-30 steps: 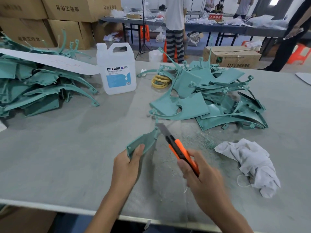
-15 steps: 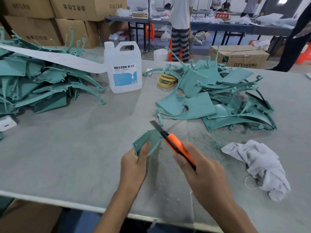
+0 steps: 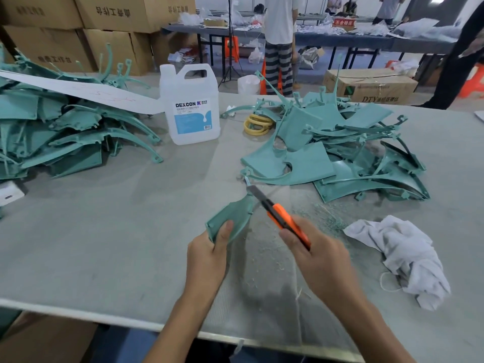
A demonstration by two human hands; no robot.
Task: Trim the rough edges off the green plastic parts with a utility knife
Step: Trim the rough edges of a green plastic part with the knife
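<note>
My left hand [image 3: 209, 255] grips the near end of a curved green plastic part [image 3: 234, 214], thumb pressed on its face, holding it tilted above the grey table [image 3: 110, 231]. My right hand [image 3: 317, 258] grips an orange utility knife [image 3: 284, 220]; its dark blade lies against the part's narrow far end. Green shavings [image 3: 322, 213] are scattered on the table just right of the knife. One pile of green parts [image 3: 337, 153] lies beyond the knife at the right, another pile [image 3: 65, 132] at the far left.
A white DEXCON jug [image 3: 192, 106] stands at the back centre beside yellow rings [image 3: 258, 124]. A crumpled white cloth [image 3: 403, 255] lies at the right. A long white strip [image 3: 86, 91] rests over the left pile. Cardboard boxes and standing people are behind the table.
The knife blade has slid along the part's far end, moving slightly away and to the left, while my left hand kept its grip. The camera view shifted a little.
</note>
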